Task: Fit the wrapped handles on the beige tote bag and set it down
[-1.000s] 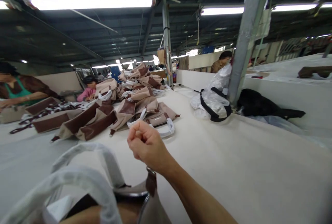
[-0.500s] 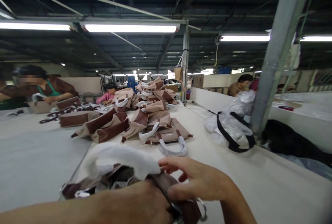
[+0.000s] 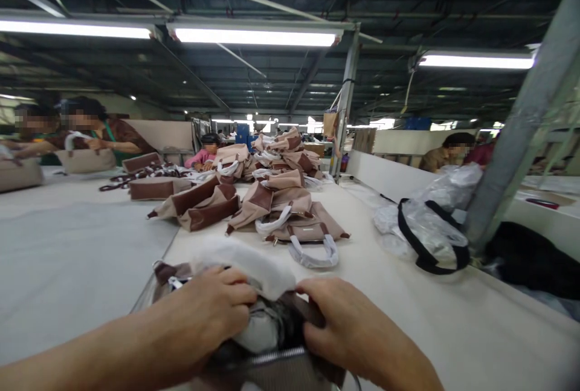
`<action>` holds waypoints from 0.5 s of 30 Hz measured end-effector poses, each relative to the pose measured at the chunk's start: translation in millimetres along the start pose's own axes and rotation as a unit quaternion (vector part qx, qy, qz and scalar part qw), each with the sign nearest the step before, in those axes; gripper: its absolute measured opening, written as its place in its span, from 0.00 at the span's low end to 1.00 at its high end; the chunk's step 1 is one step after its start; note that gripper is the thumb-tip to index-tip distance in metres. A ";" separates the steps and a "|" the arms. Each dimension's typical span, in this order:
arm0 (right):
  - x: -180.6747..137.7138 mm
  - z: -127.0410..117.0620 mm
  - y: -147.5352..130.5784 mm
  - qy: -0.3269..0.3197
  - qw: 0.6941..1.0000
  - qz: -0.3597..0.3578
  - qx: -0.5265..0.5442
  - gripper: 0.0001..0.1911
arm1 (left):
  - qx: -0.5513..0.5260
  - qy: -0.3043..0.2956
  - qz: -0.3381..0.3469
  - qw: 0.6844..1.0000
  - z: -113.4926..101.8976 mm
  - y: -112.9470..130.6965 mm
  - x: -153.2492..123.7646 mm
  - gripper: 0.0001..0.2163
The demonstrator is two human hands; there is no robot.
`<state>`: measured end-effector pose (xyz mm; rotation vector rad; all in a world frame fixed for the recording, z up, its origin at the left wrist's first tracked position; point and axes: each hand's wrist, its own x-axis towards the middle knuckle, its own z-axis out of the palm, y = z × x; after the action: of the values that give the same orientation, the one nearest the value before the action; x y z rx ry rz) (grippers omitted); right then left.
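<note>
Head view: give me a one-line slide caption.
Both hands, left and right, grip an open bag on a table, with a bag pile behind.

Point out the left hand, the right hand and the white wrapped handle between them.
left hand [image 3: 212, 312], head view, on the knuckles.
right hand [image 3: 344, 324], head view, on its back.
white wrapped handle [image 3: 249, 264], head view, on its top curve.

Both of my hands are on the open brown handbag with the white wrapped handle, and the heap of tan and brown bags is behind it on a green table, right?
Not quite. The head view shows the table is off-white, not green. The rest holds: the left hand and right hand both grip the open brown handbag with its white wrapped handle, and the heap of tan and brown bags lies behind it.
</note>
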<state>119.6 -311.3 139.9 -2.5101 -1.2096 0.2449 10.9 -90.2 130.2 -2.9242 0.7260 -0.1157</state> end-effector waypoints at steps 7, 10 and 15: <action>9.4 1.4 6.3 0.027 0.998 -0.048 -0.043 0.09 | 0.034 -0.030 -0.075 0.996 -12.2 -15.6 -7.6 0.11; 14.3 7.6 1.5 0.071 0.992 -0.086 -0.053 0.07 | 0.093 -0.026 -0.094 0.991 -6.2 -4.9 2.9 0.07; 20.4 16.8 0.5 0.119 0.986 -0.116 -0.014 0.06 | 0.045 0.048 -0.028 0.997 8.1 12.3 30.2 0.09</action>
<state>127.7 -291.7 124.0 -2.3126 -1.3950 -0.1267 32.7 -114.4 121.8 -2.8693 0.6356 -0.2894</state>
